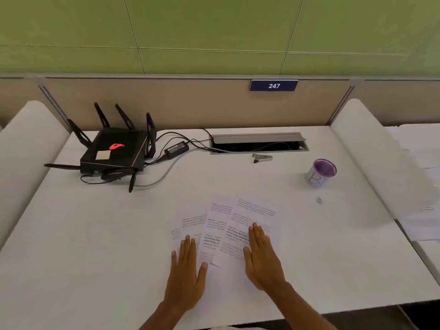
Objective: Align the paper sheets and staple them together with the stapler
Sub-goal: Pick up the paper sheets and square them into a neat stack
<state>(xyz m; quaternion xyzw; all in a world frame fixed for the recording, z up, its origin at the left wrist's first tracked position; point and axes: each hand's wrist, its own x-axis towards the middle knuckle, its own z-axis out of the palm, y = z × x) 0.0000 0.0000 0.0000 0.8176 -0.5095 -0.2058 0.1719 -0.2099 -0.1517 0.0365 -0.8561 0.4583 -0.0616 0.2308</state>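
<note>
Three printed paper sheets (221, 225) lie fanned and overlapping on the white desk (95, 246), near its front middle. My left hand (187, 270) rests flat, palm down, on the lower left of the fan, fingers together. My right hand (262, 256) lies flat on the rightmost, topmost sheet. Neither hand grips anything. A small silver stapler (262, 158) sits far back on the desk, just in front of the cable slot, well beyond both hands.
A black router (114, 151) with antennas, its power brick (176, 148) and cables fill the back left. An open cable slot (258, 144) runs along the back. A white cup with a purple rim (320, 173) stands at the right. White dividers flank the desk.
</note>
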